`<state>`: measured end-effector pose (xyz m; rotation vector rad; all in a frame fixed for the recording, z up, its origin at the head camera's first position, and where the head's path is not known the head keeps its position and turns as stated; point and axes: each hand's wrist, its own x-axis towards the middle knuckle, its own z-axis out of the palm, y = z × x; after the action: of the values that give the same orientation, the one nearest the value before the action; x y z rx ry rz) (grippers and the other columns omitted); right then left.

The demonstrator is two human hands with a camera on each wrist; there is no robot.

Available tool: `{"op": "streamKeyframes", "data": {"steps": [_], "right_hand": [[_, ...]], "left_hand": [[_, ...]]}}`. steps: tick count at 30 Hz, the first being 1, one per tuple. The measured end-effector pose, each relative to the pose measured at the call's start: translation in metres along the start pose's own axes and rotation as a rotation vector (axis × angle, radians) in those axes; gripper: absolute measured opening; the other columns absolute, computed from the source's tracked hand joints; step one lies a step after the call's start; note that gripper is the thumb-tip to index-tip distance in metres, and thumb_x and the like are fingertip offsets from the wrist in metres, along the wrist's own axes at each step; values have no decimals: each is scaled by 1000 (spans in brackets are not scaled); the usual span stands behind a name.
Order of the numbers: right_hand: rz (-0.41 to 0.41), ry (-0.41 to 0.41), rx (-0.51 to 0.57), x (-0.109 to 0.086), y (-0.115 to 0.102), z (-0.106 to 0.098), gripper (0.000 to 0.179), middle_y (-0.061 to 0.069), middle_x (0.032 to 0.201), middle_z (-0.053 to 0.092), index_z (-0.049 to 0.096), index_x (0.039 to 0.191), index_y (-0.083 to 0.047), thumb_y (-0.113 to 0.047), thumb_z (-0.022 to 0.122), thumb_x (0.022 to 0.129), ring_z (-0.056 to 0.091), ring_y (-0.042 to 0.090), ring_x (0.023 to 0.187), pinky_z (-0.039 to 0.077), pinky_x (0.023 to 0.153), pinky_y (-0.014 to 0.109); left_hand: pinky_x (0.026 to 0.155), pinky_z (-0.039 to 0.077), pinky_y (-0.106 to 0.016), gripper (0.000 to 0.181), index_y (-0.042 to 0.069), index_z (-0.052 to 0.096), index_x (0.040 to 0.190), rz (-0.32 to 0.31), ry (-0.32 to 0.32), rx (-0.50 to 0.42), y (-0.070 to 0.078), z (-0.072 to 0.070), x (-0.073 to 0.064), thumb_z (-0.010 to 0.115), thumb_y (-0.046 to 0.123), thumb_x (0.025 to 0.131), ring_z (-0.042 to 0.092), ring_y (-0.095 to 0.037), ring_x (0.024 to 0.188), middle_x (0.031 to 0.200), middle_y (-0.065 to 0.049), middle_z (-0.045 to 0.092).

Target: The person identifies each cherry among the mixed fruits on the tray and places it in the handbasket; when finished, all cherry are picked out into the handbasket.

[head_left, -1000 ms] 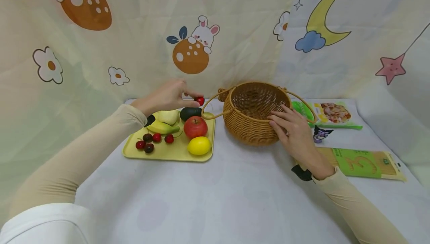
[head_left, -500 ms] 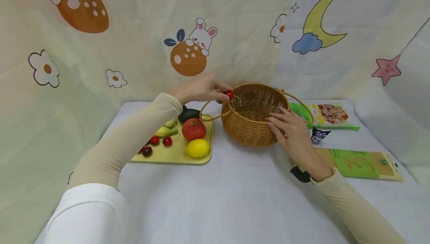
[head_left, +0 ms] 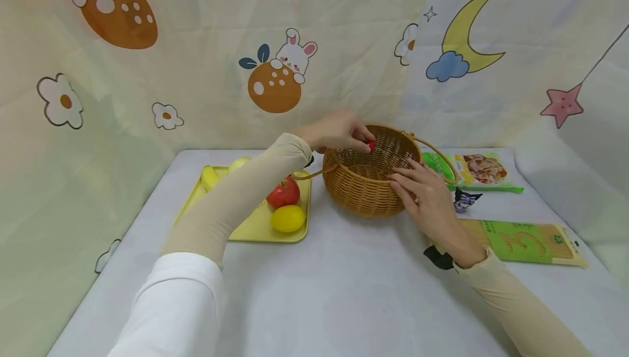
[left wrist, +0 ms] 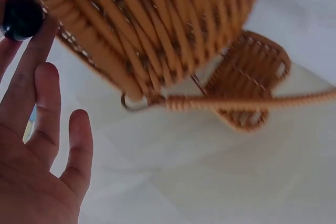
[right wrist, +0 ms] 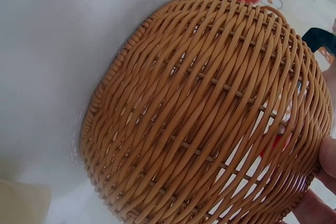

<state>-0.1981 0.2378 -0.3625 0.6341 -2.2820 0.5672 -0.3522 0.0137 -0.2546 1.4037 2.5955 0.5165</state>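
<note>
Over the wicker basket [head_left: 366,201], my left hand [head_left: 339,130] pinches a red cherry [head_left: 371,146] by its fingertips. In the left wrist view the cherry [left wrist: 22,17] looks dark, held close to the basket's woven side [left wrist: 157,30], while the other fingers extend loosely. My right hand [head_left: 429,196] holds the basket's near right rim, fingers over the edge. The right wrist view has its thumb [right wrist: 328,156] against the outer weave. The basket stands upright with its handles folded out to the sides; part of its inside is hidden by the left hand.
Left of the basket lies a yellow tray [head_left: 267,234] with an apple [head_left: 285,192], a lemon [head_left: 288,219] and a banana [head_left: 209,178]; my left sleeve covers part of it. On the right are a food packet [head_left: 484,170], a small figurine [head_left: 466,200] and a noodle pack [head_left: 526,241].
My left hand has carried the cherry rightward from above the tray to over the basket's opening, its sleeve now covering much of the tray. The right hand has stayed on the rim.
</note>
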Motion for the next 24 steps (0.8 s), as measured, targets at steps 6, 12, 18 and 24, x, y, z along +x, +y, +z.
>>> {"op": "streamKeyframes", "data": {"steps": [6, 12, 18, 24], "right_hand": [[4, -10, 0, 0, -1, 1, 24, 18, 124, 74, 78, 116, -5, -7, 74, 92, 55, 45, 136, 35, 114, 68], [1, -14, 3, -1, -2, 0, 24, 18, 125, 73, 78, 116, -4, -6, 74, 92, 55, 46, 135, 35, 113, 69], [5, -14, 1, 0, -1, 0, 24, 18, 125, 73, 78, 116, -5, -7, 74, 93, 54, 44, 137, 35, 115, 67], [13, -14, -3, 0, 0, -1, 24, 17, 125, 74, 79, 116, -6, -7, 74, 92, 54, 44, 137, 35, 115, 65]], "left_hand": [[82, 54, -24, 32, 17, 77, 123, 14, -21, -40, -5, 15, 21, 74, 33, 95, 72, -6, 95, 111, 2, 80], [88, 55, -25, 31, 17, 76, 124, 8, -40, -28, -3, 25, 30, 73, 31, 96, 73, -7, 100, 116, 1, 79], [91, 56, -27, 32, 15, 76, 124, -8, -85, -6, -2, 26, 34, 75, 29, 95, 74, -10, 101, 117, -1, 78], [94, 56, -28, 30, 15, 77, 123, -8, -119, -9, -2, 23, 39, 74, 28, 96, 74, -11, 105, 120, -1, 77]]}}
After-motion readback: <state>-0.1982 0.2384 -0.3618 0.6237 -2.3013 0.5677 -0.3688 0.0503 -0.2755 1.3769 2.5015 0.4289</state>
